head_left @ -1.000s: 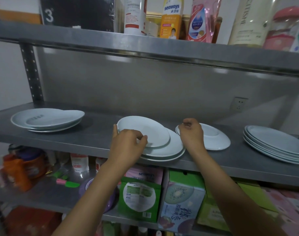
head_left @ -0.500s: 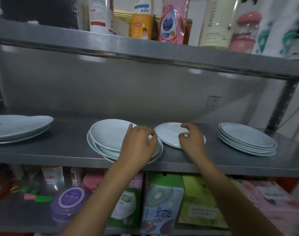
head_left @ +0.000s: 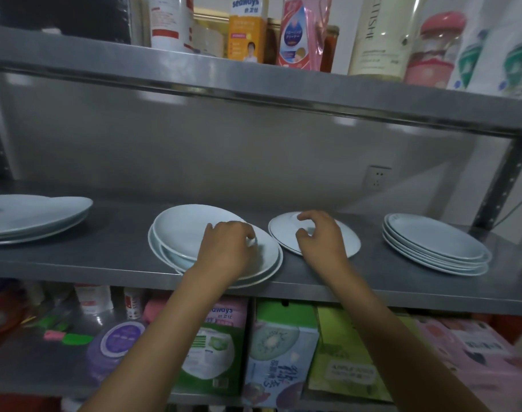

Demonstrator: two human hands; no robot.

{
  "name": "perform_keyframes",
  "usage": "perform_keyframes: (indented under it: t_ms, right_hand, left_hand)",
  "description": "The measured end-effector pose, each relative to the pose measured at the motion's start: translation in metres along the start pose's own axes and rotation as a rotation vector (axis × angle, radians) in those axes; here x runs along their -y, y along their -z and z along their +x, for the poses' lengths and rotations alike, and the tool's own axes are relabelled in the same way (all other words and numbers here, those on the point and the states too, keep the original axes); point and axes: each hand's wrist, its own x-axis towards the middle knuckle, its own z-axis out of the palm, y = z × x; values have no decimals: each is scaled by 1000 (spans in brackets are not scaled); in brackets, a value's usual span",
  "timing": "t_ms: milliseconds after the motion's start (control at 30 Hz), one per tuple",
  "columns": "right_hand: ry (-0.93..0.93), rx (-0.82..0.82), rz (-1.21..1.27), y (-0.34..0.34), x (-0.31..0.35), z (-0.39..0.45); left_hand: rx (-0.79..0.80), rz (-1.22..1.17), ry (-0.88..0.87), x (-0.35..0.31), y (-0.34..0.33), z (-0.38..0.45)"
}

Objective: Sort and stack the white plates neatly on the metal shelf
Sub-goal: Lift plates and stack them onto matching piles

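Four plate stacks (head_left: pixel 435 245), perhaps fifteen plates; two hands (head_left: pixel 227 251).

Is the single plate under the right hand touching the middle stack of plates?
Apart. The head view shows a strip of bare metal shelf between the single plate and the middle stack.

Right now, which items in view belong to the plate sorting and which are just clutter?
In the job:
left hand on the middle plate stack
right hand on the single plate
left plate stack
right plate stack

Just lying about:
bottles on the shelf above
boxes on the shelf below
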Motion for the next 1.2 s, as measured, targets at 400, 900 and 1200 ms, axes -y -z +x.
perform_keyframes:
  t_ms: [400, 900, 1200]
  right_hand:
    - [95, 96, 65, -39, 45, -8]
    - [-4, -87, 151, -47, 63, -17]
    - [-15, -119, 254, -53, 85, -15]
  left_hand:
    - [171, 239, 245, 9, 7, -9]
    - [-183, 387, -258, 32, 25, -16]
    - [-597, 257, -383, 59, 41, -26]
